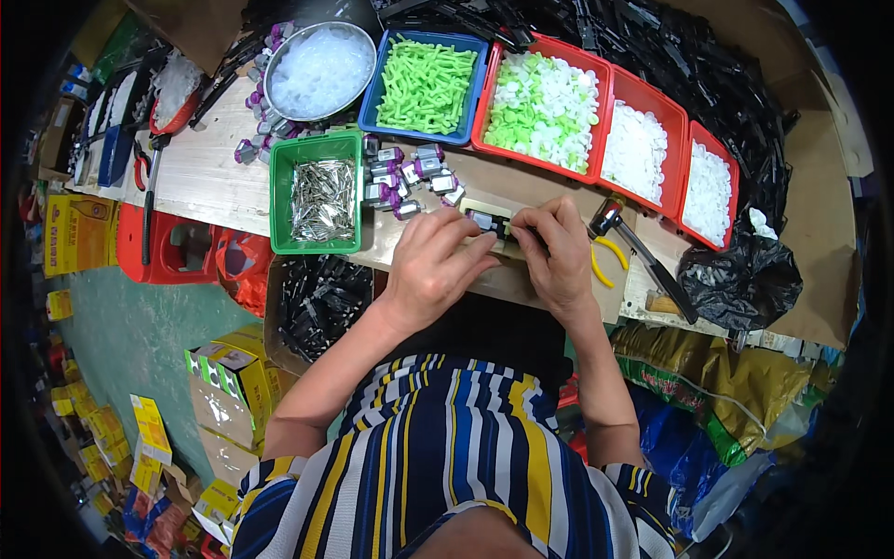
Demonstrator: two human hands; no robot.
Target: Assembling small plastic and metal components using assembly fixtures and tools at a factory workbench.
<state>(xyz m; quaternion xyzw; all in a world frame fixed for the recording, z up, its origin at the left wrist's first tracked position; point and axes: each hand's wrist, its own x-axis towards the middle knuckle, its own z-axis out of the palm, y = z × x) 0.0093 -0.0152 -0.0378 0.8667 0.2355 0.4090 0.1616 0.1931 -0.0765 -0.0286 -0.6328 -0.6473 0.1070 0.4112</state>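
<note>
My left hand (436, 265) has its fingers curled and pressed together at the near edge of the bench; anything in them is hidden. Just across from it, my right hand (557, 256) pinches at a small black part (507, 229). That part meets the end of a small grey motor (484, 221), which lies in a cream block (477, 206) between my hands. Several loose motors with purple ends (424, 170) are heaped beyond my left hand. A hammer (643, 252) and yellow-handled pliers (607, 261) lie right of my right hand.
Metal pins fill a green bin (276, 196). Behind stand a metal bowl (372, 70), a blue bin of green sticks (371, 107), and red bins (610, 112) of small white and green pieces. A black plastic bag (745, 284) sits right; a box of black parts (317, 303) stands below left.
</note>
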